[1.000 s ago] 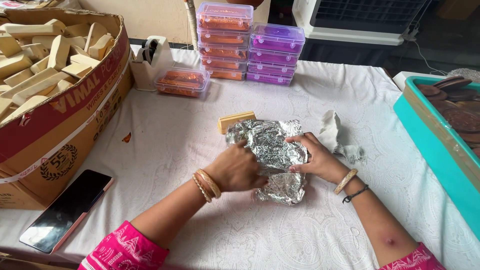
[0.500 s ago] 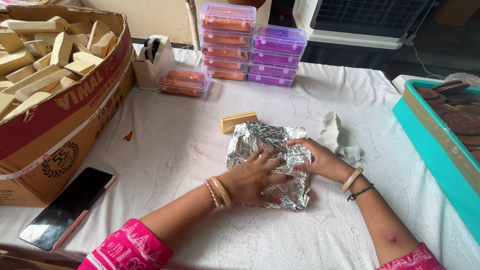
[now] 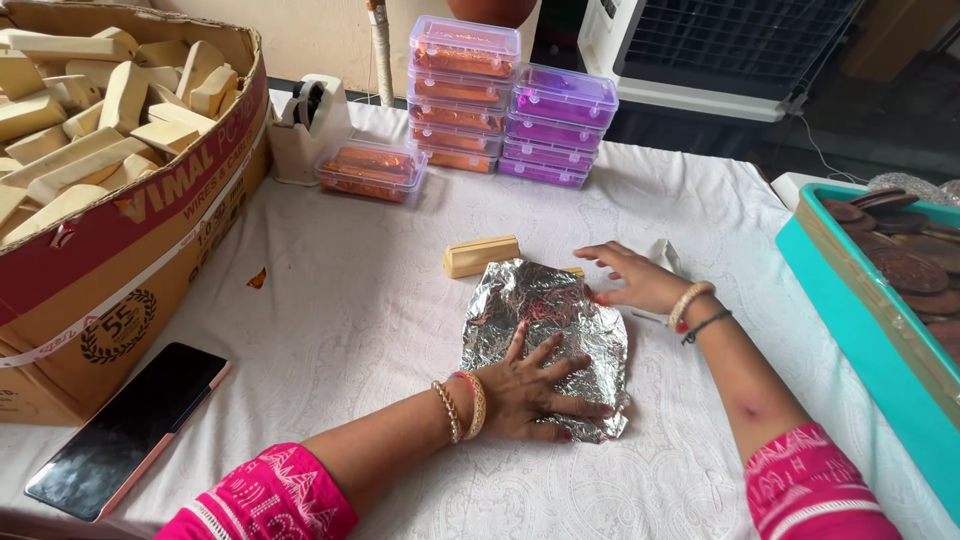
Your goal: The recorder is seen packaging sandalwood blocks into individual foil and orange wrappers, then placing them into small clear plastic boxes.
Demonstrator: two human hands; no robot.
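Foil (image 3: 545, 315) lay spread flat on the white table (image 3: 350, 300), both hands pressing it

Left hand (image 3: 530, 385) was open, palm and fingers flat on the near part of the foil; right hand (image 3: 635, 280) was open too, fingers resting at its far right edge. Judging from this, the sheet was smoothed but nothing was wrapped in it yet. A wooden block (image 3: 482, 255) lay just beyond the foil, touching its far edge. Stacked plastic boxes (image 3: 510, 100), a tape dispenser (image 3: 310, 125), a carton of blocks (image 3: 110, 150) and a phone (image 3: 130, 430) stood well apart, not in the way
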